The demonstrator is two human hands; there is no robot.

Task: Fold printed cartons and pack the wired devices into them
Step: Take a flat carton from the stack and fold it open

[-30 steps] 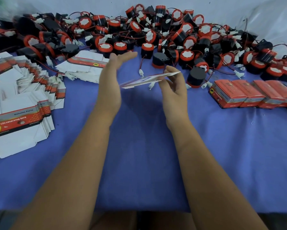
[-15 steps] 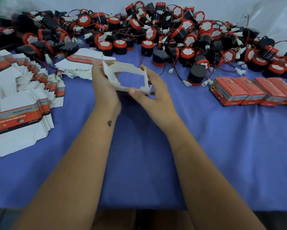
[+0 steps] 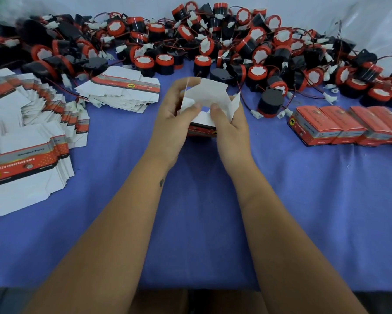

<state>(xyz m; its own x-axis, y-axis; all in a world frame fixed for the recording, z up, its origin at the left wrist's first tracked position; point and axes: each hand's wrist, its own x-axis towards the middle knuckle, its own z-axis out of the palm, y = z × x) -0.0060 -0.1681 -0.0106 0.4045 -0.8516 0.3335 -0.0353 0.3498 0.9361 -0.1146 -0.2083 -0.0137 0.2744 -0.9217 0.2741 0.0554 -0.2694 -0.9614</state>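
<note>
While upright between palms, carton (image 3: 209, 105) clasped by left grip (image 3: 172, 118), right grip (image 3: 230, 123), thumbs pressing flaps.

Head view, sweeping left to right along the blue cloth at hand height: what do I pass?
Fanned stack of flat cartons → smaller stack of flat cartons → left hand → half-folded carton gripped by both hands → right hand → lone black device → row of packed red boxes.

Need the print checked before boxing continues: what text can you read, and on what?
"Genuine Parts": flat carton stack, grey band.
"12v reversing horn": same stack, red band; blurry, so likely.
Folded boxes: print too blurred.
Carton in hands: print too blurred.
</note>
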